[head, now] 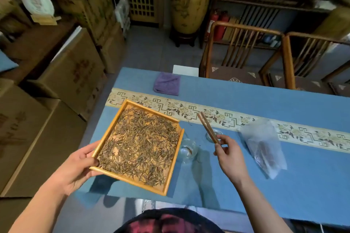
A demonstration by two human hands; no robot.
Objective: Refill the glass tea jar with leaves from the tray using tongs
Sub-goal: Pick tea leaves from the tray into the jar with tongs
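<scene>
- Head view, the only one: our left hand (pixel 79 164) is gripping the near-left corner of the wooden tray (pixel 171 166), thumb curled over the rim onto the leaves, the other fingers going under the tray where we can't see them.
- The tray looks raised and tilted, its near edge hanging past the table edge. The tea leaves (pixel 140 145) are spread loose right up to the thumb, so any more tilt and we're risking spilling them off the low side.
- Our right hand (pixel 230 155) is pinching the tongs (pixel 207 127) at one end between thumb and fingertips, the tips pointing away from the fingers. The two arms look nearly pressed together; whether they're carrying leaves, we can't tell.
- The glass tea jar (pixel 187 150) is standing between the two hands, just beside the tray's right rim, nearly empty.
- A second small glass piece (pixel 212 135) is sitting right under the tongs, just beyond the right fingertips; swinging them toward the tray could be knocking it.
- One-corner grip is weak: the tray could be twisting and clipping the jar.
- A plastic bag (pixel 265 145) is lying right of the right hand.
</scene>
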